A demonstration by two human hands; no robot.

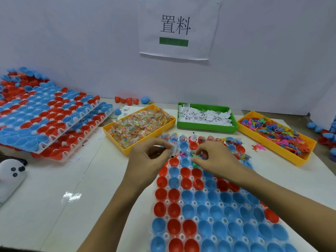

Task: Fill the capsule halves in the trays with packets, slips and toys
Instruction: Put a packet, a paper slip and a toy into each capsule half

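A clear tray (211,220) of red and blue capsule halves lies in front of me; its far two rows hold packets, slips and toys, the nearer rows are bare. My left hand (147,157) pinches a white paper slip (174,150) over the tray's far left part. My right hand (216,159) hovers over the second row with curled fingers around small toys, a green toy (195,163) showing under the thumb. Behind the tray stand a yellow bin of candy packets (140,127), a green bin of slips (205,116) and a yellow bin of toys (276,135).
Stacked trays of capsule halves (49,117) fill the left side. Loose capsule halves (131,100) lie by the white wall, more at the right edge (325,135). A pink toy (258,147) lies on the table. A white rounded object (11,177) sits far left.
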